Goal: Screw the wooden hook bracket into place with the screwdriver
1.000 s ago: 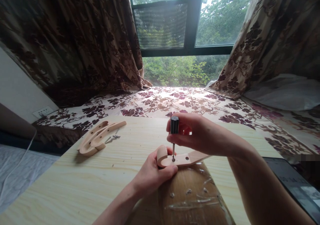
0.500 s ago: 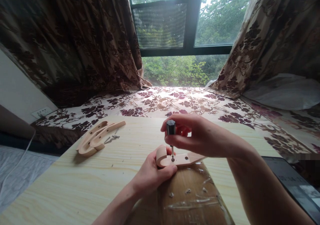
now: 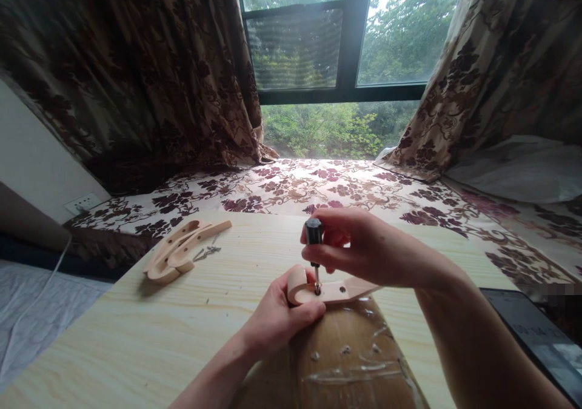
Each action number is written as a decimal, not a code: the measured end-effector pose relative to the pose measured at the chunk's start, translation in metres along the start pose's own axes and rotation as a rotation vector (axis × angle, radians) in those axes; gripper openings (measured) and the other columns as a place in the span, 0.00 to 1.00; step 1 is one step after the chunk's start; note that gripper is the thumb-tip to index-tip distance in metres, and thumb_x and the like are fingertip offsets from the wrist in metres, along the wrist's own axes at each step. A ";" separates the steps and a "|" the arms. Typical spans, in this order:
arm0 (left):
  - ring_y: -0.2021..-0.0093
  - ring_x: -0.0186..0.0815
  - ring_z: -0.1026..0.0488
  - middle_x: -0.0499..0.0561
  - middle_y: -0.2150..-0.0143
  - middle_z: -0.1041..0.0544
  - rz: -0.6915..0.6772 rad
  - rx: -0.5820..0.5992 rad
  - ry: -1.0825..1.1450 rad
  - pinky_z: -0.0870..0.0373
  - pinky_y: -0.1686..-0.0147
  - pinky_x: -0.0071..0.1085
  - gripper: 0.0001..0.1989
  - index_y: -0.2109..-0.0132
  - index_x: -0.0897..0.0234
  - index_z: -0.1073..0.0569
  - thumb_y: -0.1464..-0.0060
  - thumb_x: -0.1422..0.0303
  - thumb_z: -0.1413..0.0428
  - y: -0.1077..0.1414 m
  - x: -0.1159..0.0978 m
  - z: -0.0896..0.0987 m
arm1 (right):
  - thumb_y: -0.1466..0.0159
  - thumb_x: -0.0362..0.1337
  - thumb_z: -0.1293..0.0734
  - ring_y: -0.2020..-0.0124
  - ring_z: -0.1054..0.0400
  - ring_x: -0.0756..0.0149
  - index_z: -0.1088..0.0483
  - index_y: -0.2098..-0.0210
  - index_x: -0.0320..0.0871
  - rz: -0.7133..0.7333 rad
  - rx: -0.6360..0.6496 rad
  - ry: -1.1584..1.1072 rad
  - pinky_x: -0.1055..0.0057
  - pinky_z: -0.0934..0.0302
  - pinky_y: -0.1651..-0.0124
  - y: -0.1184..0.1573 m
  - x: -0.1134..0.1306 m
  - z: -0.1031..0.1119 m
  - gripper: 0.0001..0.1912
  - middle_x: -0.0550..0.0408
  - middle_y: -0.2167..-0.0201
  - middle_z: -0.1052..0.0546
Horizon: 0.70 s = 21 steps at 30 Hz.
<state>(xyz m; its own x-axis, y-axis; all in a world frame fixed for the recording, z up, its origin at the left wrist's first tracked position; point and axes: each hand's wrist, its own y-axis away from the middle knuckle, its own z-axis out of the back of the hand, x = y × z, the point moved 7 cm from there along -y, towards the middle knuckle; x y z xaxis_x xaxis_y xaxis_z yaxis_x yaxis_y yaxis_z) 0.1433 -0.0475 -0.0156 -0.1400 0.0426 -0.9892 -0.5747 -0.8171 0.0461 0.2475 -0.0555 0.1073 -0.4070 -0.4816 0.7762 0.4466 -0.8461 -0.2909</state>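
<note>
My right hand (image 3: 350, 245) grips the dark handle of a screwdriver (image 3: 313, 233), which stands upright. Its tip sits in a hole near the curled end of a pale wooden hook (image 3: 336, 292); a screw head there is too small to make out clearly. My left hand (image 3: 286, 309) is closed around that curled end, thumb along the near side. Beneath the hook lies a tape-covered brown block (image 3: 345, 360) with several small holes in its top. A second dark hole shows farther right on the hook, whose far end passes under my right wrist.
Two more wooden hooks (image 3: 182, 248) lie on the left of the pale wooden table (image 3: 136, 336), with several screws (image 3: 208, 251) beside them. A phone (image 3: 527, 336) lies at the right. Behind the table is a floral-covered ledge (image 3: 291, 185) below a window.
The view has shifted slightly, so everything sits a little farther right. The fingers of my right hand have moved slightly around the screwdriver handle; both holds stay the same.
</note>
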 end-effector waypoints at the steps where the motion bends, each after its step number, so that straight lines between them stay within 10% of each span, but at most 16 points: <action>1: 0.72 0.29 0.44 0.42 0.72 0.37 -0.001 0.003 0.007 0.44 0.71 0.26 0.12 0.63 0.63 0.34 0.55 0.65 0.42 0.000 0.000 0.000 | 0.39 0.35 0.35 0.76 0.40 0.76 0.37 0.73 0.41 -0.006 -0.015 0.025 0.76 0.46 0.75 0.000 0.000 0.001 0.08 0.62 0.76 0.35; 21: 0.72 0.29 0.45 0.42 0.73 0.38 -0.005 0.022 0.046 0.45 0.72 0.25 0.12 0.64 0.63 0.34 0.55 0.64 0.41 -0.001 -0.005 -0.003 | 0.38 0.35 0.36 0.74 0.39 0.74 0.34 0.69 0.41 0.026 -0.034 0.063 0.76 0.43 0.73 0.002 0.000 0.004 0.05 0.60 0.74 0.32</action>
<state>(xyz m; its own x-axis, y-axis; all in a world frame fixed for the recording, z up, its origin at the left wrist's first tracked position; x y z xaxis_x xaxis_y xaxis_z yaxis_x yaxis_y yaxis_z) 0.1469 -0.0482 -0.0108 -0.1002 0.0202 -0.9948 -0.5930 -0.8040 0.0434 0.2516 -0.0561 0.1095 -0.4457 -0.5157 0.7317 0.4306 -0.8401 -0.3299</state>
